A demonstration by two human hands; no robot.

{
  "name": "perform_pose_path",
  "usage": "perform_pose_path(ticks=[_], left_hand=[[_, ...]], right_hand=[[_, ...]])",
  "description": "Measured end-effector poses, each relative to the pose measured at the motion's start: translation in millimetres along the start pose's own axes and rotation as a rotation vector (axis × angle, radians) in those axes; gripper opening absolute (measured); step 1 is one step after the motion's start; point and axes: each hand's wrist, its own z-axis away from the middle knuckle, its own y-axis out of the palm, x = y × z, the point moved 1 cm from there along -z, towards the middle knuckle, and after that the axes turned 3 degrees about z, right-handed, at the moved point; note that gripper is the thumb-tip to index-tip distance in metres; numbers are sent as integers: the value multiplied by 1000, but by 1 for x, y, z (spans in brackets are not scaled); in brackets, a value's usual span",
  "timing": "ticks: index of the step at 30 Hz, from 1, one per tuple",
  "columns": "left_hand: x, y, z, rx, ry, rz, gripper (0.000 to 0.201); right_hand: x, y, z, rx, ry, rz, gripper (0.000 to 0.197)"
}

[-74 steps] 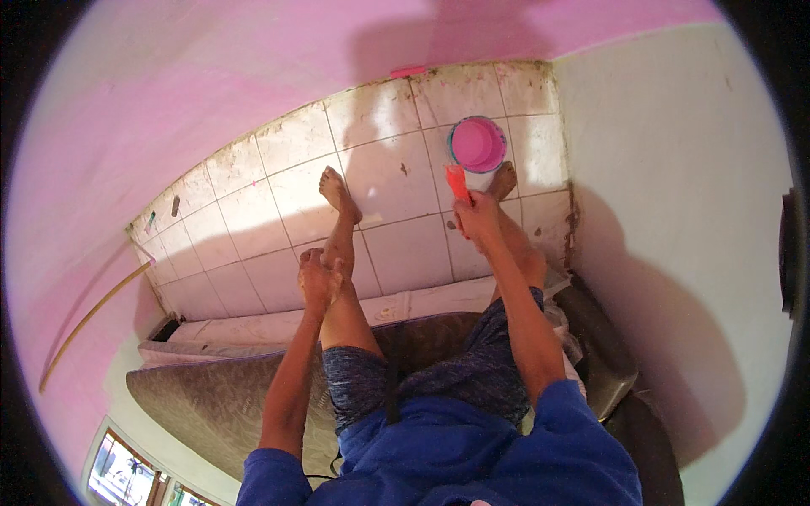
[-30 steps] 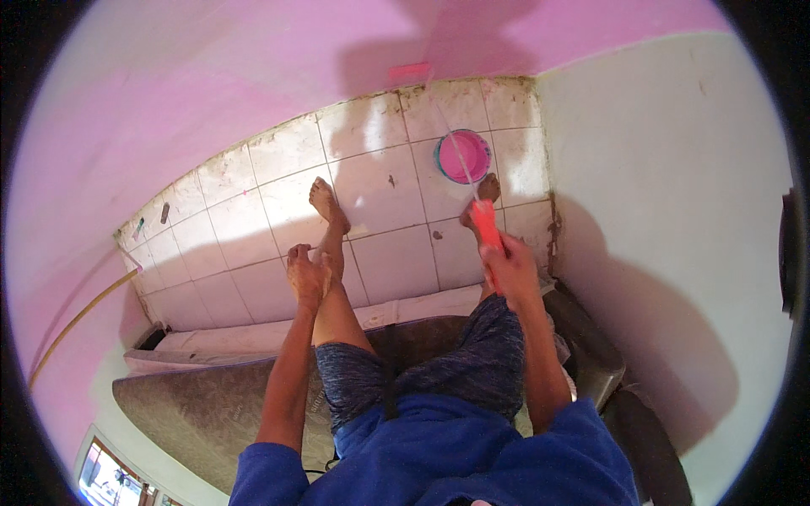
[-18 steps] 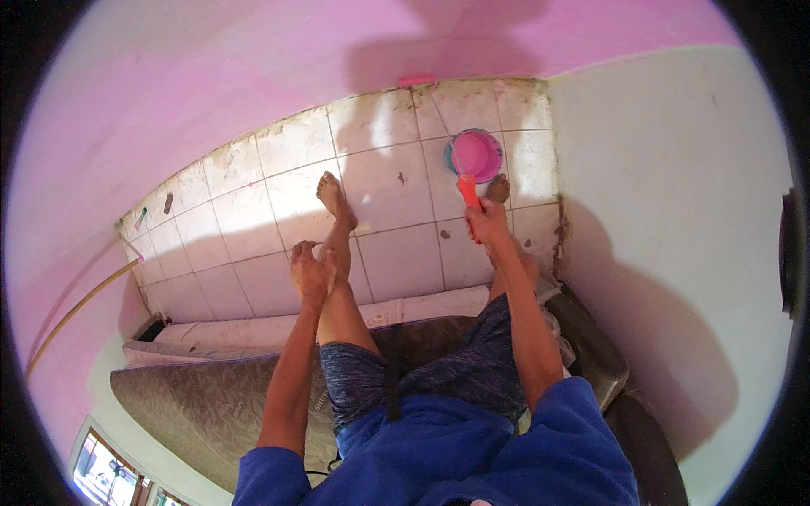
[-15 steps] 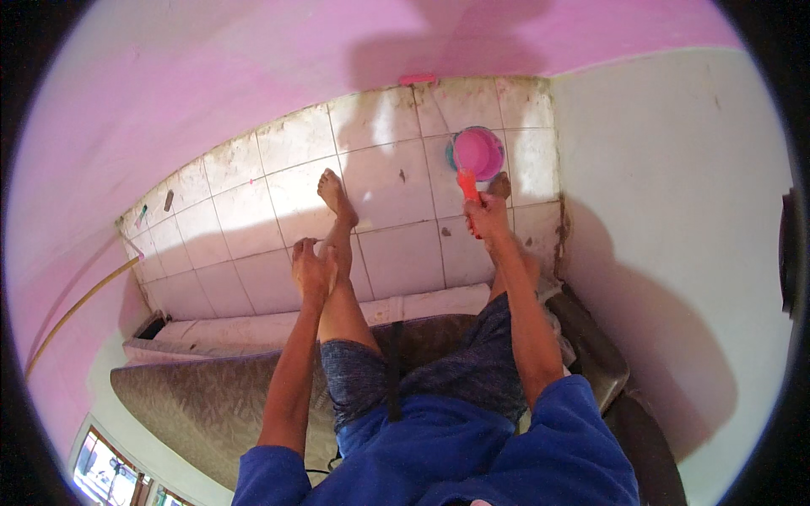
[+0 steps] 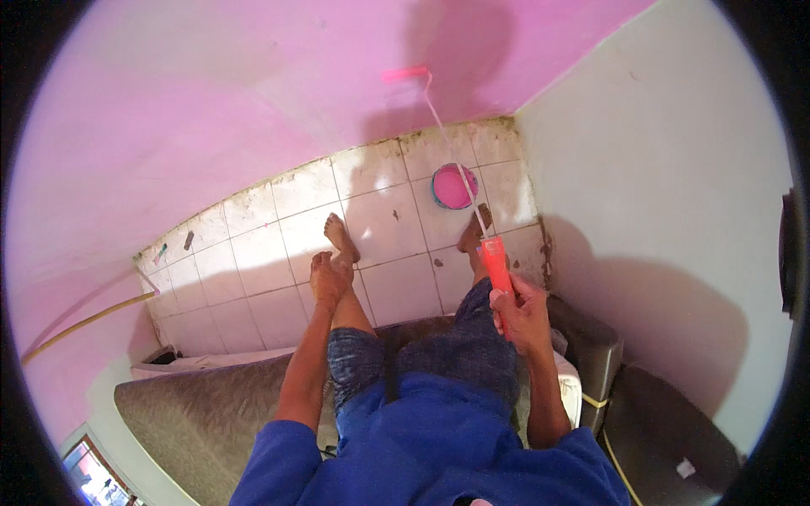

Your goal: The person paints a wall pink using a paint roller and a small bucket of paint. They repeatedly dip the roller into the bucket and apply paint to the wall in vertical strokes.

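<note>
My right hand (image 5: 523, 319) is wrapped round the red-orange handle of a paint roller (image 5: 494, 260). The roller's thin rod runs up and away to a bright pink roller head (image 5: 407, 74), slightly blurred, at the pink wall (image 5: 278, 93). Below the rod stands a round teal bucket (image 5: 454, 187) with pink paint in it, on the floor just beyond my right foot. My left hand (image 5: 326, 282) is beside my left shin and holds nothing; its fingers look loosely bent, partly apart.
Pale, stained floor tiles (image 5: 388, 287) stretch along the wall. A brown sofa (image 5: 219, 413) lies beneath and behind me. At the right is a whitish wall (image 5: 650, 169). A long yellowish pole (image 5: 89, 323) leans at the far left, and small scraps lie near the wall.
The roller head has moved up from the wall's foot onto the pink wall. My right hand has drawn back toward my body with the handle. My left hand stays near my shin.
</note>
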Motion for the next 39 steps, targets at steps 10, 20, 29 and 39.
perform_pose_path(ticks=[10,20,29,39], left_hand=[[10,-54,97,76,130,30,47],[-5,-148,201,633,372,-232,80],[-34,-138,222,572,740,-382,84],[-28,-131,218,607,647,-334,82]], right_hand=[[-57,-39,79,-22,-51,108,21],[-143,-66,32,-48,202,-82,18],[-170,-64,-49,-65,327,3,17],[-175,-38,-147,-47,325,-53,16]])
